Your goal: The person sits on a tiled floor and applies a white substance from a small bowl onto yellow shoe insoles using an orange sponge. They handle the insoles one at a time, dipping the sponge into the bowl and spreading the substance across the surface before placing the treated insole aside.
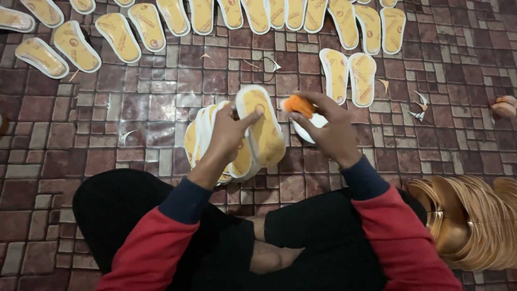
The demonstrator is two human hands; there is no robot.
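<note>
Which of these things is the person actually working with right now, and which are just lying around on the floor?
In use:
- left hand, holding one yellow insole
- stack of insoles behind that hand
- right hand, holding an orange tool

Lying about:
- rows of insoles along the top
- pair of insoles beside the right hand
- trimmed scraps
- gold-coloured stack
- tiled floor

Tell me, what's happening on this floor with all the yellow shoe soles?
A person sits cross-legged on the tiled floor. The left hand holds up a yellow insole, with a stack of insoles behind it. The right hand holds a small orange tool close to the insole. More insoles lie in rows ahead, and a pile of brown soles sits at the right.
</note>
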